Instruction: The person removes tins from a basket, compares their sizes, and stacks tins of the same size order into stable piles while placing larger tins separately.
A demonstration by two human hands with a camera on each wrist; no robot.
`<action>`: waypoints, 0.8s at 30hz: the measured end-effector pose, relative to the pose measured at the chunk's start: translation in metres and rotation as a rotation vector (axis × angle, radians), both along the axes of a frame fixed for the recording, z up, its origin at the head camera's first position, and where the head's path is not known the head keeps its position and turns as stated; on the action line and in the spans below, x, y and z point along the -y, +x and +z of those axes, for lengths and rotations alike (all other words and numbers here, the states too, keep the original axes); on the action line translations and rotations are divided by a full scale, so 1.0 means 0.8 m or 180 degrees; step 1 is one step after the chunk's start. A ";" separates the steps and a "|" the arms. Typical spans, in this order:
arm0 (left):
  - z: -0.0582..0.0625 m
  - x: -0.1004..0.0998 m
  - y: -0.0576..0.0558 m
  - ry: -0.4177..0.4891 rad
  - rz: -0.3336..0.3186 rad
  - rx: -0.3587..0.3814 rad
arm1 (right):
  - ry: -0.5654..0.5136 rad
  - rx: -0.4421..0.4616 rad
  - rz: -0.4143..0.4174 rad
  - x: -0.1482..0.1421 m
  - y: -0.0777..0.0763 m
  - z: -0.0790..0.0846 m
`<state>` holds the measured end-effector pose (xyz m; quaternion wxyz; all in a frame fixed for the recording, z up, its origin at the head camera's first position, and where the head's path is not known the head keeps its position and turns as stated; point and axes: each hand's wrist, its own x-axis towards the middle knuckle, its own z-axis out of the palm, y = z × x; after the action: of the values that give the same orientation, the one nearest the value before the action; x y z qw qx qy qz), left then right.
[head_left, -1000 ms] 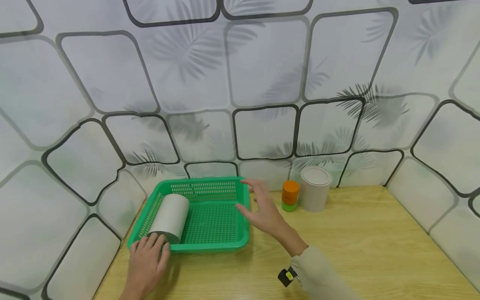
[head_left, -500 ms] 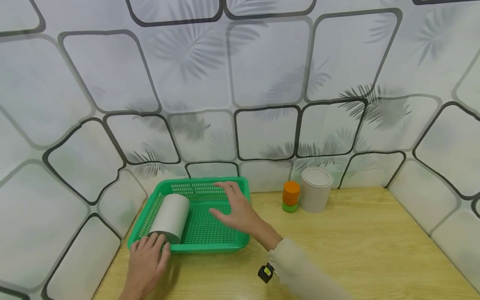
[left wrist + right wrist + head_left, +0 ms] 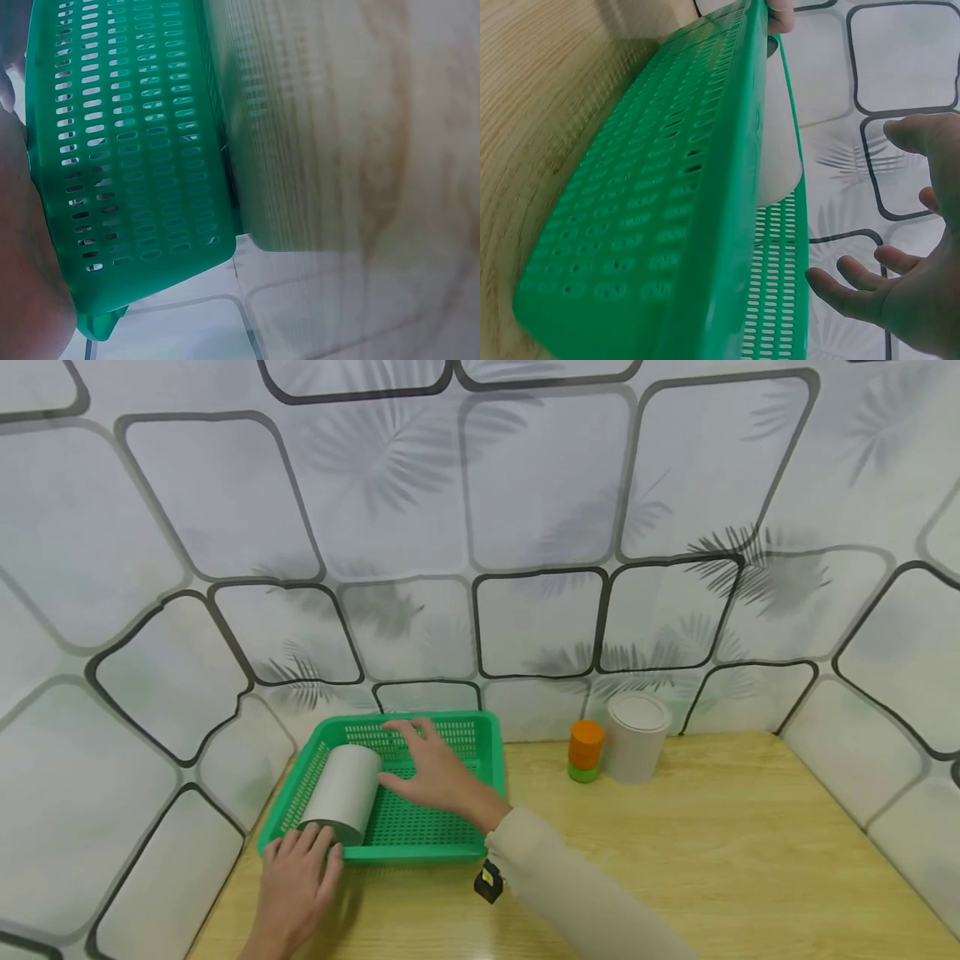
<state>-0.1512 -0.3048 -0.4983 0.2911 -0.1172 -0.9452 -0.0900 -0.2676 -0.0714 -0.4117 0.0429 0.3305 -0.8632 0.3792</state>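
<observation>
In the head view a white cylinder lies on its side at the left of a green plastic basket, its darker end towards me. My left hand holds the basket's front rim near that end, fingertips hooked over the edge. Above the basket my right hand spreads its fingers and thumb, with nothing held. Its thumb tip appears beside the cylinder; contact cannot be told. The right wrist view has the right hand open beyond the near rim, and the cylinder partly hidden by the basket wall.
To the basket's right stand a small orange and green container and a white lidded can, both near the back wall. The wood-grain tabletop meets patterned walls at the back and sides.
My right hand has moved left from the basket's right rim, over the inside, to beside the white cylinder. The left hand has stayed at the front rim.
</observation>
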 end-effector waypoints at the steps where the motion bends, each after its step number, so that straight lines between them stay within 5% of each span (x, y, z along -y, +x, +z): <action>1: 0.000 0.000 0.000 0.0002 -0.0012 -0.0004 | -0.0021 0.0083 0.0002 0.003 -0.002 0.000; 13: -0.001 0.002 0.003 -0.0077 0.0028 -0.0001 | -0.0226 0.0853 0.0056 0.050 -0.019 -0.015; 24: -0.001 0.002 0.001 -0.0121 0.0004 0.0020 | -0.0433 0.1725 -0.0184 0.088 -0.025 -0.024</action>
<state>-0.1503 -0.3065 -0.4990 0.2859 -0.1218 -0.9478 -0.0722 -0.2877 -0.1420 -0.4312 -0.1567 0.1887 -0.8248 0.5094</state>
